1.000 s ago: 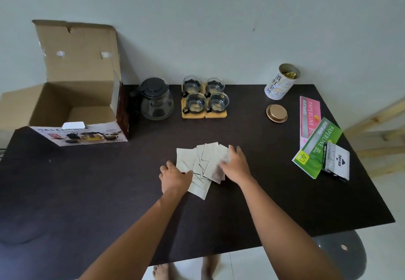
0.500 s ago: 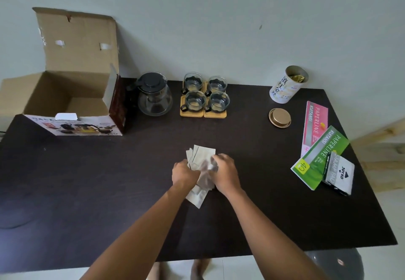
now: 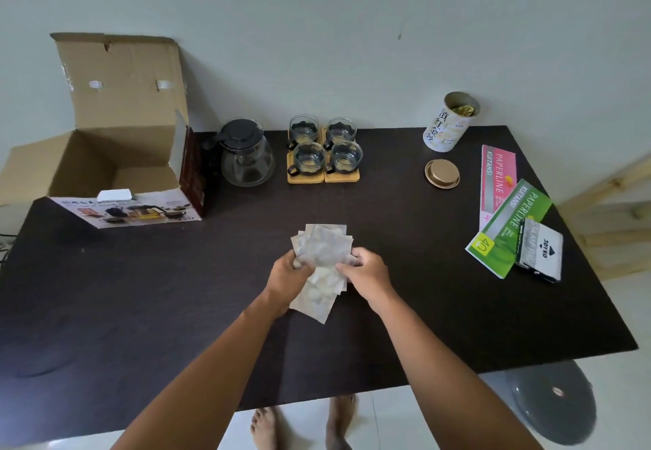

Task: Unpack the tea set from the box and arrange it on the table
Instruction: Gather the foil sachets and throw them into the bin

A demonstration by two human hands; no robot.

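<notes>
Head view: left hand (image 3: pixel 287 279) and right hand (image 3: pixel 366 275) fingers pinching a bunched stack of pale sachets (image 3: pixel 322 259), probably tea bags, above the worktop (image 3: pixel 141 291).

Pink packet (image 3: pixel 497 182) — reads "PAPERLINE", "KUITANSI". Green packet (image 3: pixel 507 227) — same two words, plus "40" on a yellow patch. Grey-white box (image 3: pixel 540 250): "JOYKO", "STAMP PAD". Tin (image 3: pixel 449 124) characters and carton (image 3: pixel 130 208) print illegible.

Looks like a room in someone's home, not a lab or shop. Plain painted wall (image 3: pixel 352 27), dark tabletop (image 3: pixel 422 308) pushed right against it, white tiled floor (image 3: pixel 616 308) and bare feet (image 3: pixel 267 428) underneath. A grey stool (image 3: pixel 549 404) sits by the corner, and a glass teapot (image 3: pixel 246 157) and cups (image 3: pixel 326 148) stand out.
</notes>
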